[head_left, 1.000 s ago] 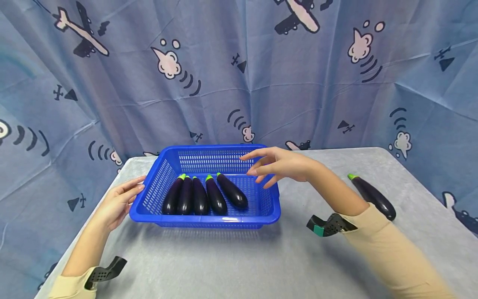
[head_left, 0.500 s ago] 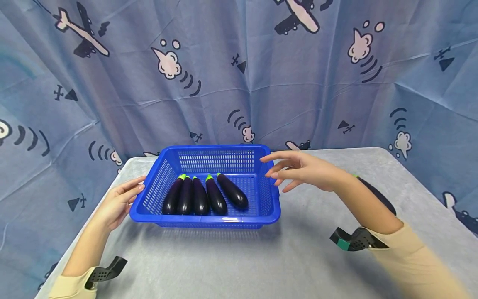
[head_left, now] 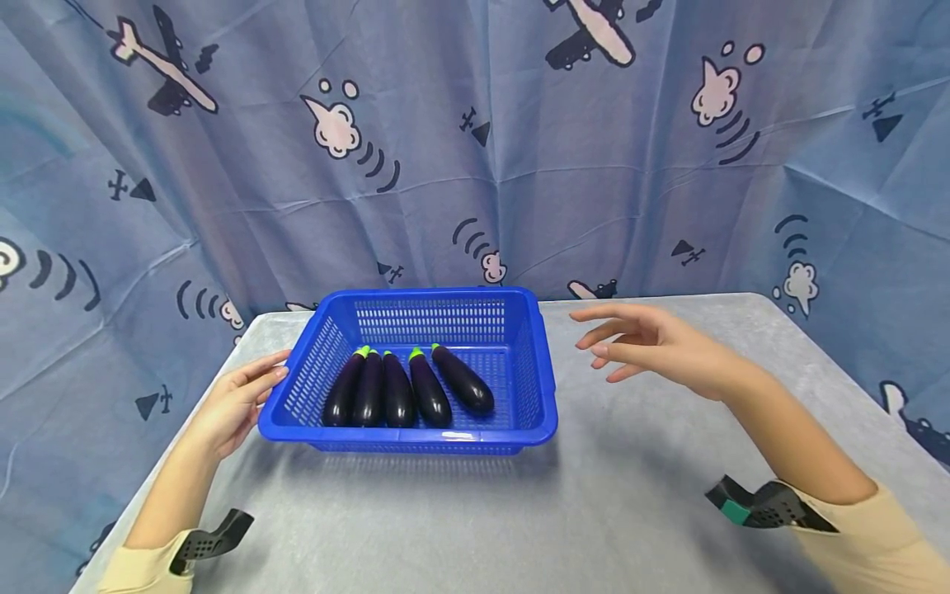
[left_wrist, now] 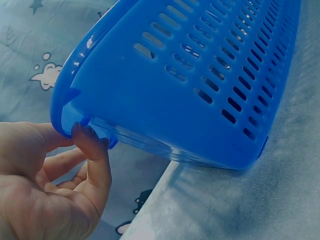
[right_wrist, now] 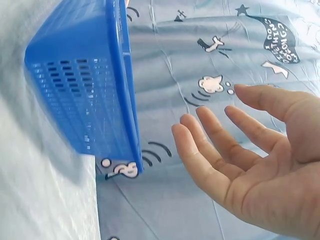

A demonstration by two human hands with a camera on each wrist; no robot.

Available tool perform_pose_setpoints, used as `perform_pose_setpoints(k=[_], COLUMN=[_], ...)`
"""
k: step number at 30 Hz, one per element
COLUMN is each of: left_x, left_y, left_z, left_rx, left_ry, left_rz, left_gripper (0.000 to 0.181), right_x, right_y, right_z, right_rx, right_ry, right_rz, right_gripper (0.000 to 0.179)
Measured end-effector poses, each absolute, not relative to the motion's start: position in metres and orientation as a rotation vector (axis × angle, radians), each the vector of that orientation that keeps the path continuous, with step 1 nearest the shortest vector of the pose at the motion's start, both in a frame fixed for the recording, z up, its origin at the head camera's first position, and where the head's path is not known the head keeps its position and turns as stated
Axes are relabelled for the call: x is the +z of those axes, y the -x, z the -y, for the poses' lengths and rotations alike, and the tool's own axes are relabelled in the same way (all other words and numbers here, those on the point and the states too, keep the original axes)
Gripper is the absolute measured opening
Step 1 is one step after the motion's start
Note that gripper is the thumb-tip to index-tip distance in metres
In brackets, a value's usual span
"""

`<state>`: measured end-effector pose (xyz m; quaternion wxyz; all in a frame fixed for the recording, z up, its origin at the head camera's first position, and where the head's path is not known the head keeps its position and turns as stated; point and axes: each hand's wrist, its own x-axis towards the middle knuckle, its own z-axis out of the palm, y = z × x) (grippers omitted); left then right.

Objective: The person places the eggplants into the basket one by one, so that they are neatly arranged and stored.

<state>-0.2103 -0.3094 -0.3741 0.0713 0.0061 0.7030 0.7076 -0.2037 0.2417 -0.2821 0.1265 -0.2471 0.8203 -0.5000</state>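
A blue plastic basket (head_left: pixel 475 438) with slotted walls stands on the table. Several dark purple eggplants (head_left: pixel 398 396) with green stem ends lie side by side in its left and middle part. At the basket's left end, my left hand (head_left: pixel 233 400) pinches the rim; the left wrist view shows thumb and fingertips at the rim's edge (left_wrist: pixel 62 105). My right hand (head_left: pixel 660 345) hovers to the right of the basket, apart from it, fingers loosely spread and holding nothing. Its palm faces the right wrist camera beside the basket wall (right_wrist: pixel 75 90).
The grey-white table (head_left: pixel 460 528) extends in front of the basket and to its right. A blue curtain (head_left: pixel 445 165) printed with airplanes hangs behind and along the sides. Black wrist mounts (head_left: pixel 215 542) sit over both beige sleeves.
My right hand has moved right, from over the basket to beyond its right end. The lone eggplant on the right is now hidden behind that arm. Left hand and basket stay put.
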Motion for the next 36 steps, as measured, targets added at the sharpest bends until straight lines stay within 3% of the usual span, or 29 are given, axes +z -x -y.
perform_pose_setpoints(k=[10, 19, 36], left_x=[-0.374, -0.374, -0.373], left_y=[0.21, 0.211, 0.211], left_z=[0.309, 0.307, 0.308], left_rx=[2.119, 2.042, 2.103], left_ry=[-0.013, -0.01, -0.017], left_rz=[-2.12, -2.193, -2.143], left_gripper=[0.037, 0.064, 0.045], right_x=[-0.295, -0.31, -0.333], right_y=[0.199, 0.2, 0.207], right_z=[-0.28, -0.312, -0.368], right_rx=[-1.461, -1.496, -1.598], right_ry=[0.721, 0.671, 0.47], right_rz=[-2.489, -2.58, -2.715], right_gripper=[0.045, 0.047, 0.051])
